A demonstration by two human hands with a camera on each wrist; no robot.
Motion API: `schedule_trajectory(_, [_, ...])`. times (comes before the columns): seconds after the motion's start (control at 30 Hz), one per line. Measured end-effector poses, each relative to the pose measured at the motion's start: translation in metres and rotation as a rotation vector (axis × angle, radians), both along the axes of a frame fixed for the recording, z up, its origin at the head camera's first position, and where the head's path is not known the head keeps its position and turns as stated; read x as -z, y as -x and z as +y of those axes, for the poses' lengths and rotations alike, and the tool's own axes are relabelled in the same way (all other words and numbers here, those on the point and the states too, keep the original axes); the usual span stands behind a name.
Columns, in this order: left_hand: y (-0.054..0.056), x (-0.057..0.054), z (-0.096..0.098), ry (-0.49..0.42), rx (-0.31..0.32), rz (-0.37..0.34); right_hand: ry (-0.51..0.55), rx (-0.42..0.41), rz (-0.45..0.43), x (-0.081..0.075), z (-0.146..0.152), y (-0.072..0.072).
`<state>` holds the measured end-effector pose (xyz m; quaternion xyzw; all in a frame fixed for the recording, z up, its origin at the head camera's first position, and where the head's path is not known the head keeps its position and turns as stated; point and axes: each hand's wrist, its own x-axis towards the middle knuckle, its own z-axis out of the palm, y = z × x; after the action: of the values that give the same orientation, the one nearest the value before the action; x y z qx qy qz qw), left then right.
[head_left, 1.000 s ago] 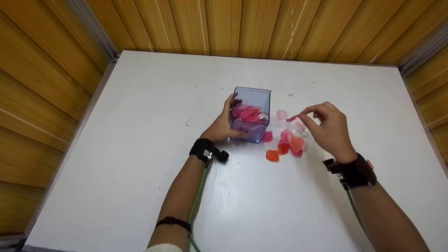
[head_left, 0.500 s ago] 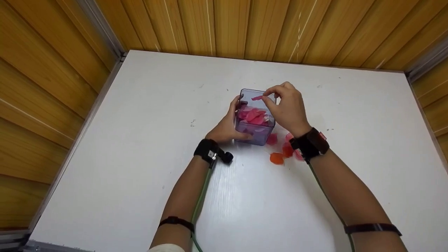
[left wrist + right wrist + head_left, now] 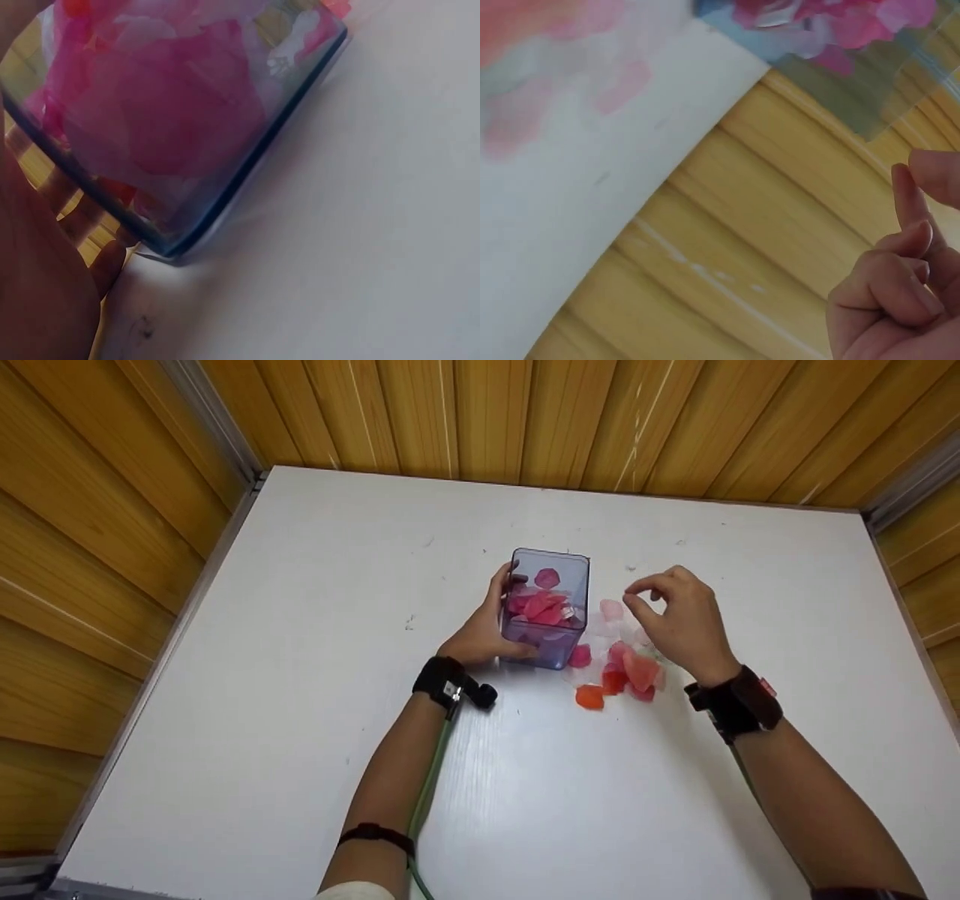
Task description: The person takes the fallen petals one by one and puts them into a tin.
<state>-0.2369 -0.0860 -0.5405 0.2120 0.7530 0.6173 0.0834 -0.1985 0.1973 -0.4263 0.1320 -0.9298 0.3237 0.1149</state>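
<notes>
Right fingers (image 3: 651,583): your thumb and forefinger tips nearly meet, holding nothing, right of the clear bluish box (image 3: 551,652).
Left fingers (image 3: 498,583): you grip the box's left side.
Boxed petals (image 3: 541,606): pink heap, one darker petal (image 3: 547,578) against the far wall.
Loose petals (image 3: 639,669): on the white surface (image 3: 337,622), just right of the box.

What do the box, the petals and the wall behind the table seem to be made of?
Box: probably plastic, smooth and bluish-clear; the petals show through its sides.
Petals: perhaps fabric or paper, matte; they look thin, and the pale ones almost see-through.
Wall: wood-look panels, slightly shiny, with grain lines; real or imitation wood, I cannot tell.
</notes>
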Motion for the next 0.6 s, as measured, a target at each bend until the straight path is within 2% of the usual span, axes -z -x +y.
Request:
schedule_trajectory(0.1, [0.000, 0.000, 0.001, -0.009, 0.002, 0.006, -0.063, 0.014, -0.087, 0.014, 0.022, -0.013])
schedule_trajectory(0.33, [-0.001, 0.003, -0.001, -0.006, 0.004, 0.007, -0.187, 0.040, -0.385, 0.049, 0.057, -0.030])
schedule_trajectory(0.43, [-0.001, 0.002, 0.000, -0.010, 0.004, -0.001, -0.205, 0.035, -0.434, 0.057, 0.063, -0.032])
schedule_trajectory(0.6, [-0.001, 0.000, 0.001, 0.007, -0.007, -0.007, -0.196, 0.012, -0.420, 0.063, 0.064, -0.034])
